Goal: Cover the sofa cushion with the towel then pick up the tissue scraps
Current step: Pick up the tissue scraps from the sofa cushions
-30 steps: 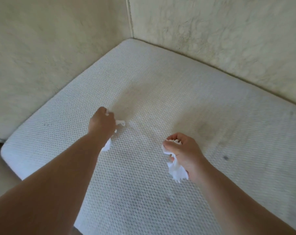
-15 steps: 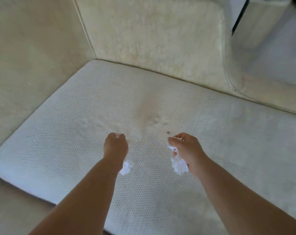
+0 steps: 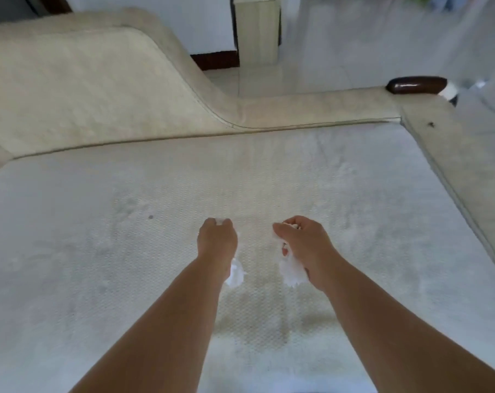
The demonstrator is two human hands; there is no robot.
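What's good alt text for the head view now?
The left hand and the right hand each grip crumpled white tissue scraps above a white textured towel spread on the sofa seat. The beige sofa back rises behind.

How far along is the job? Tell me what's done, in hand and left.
Done: the white towel lies spread over the seat of the sofa. In hand: the left hand and right hand each grip white tissue scraps. Left: I see no loose scraps on the towel, only a dark speck, so little seems left.
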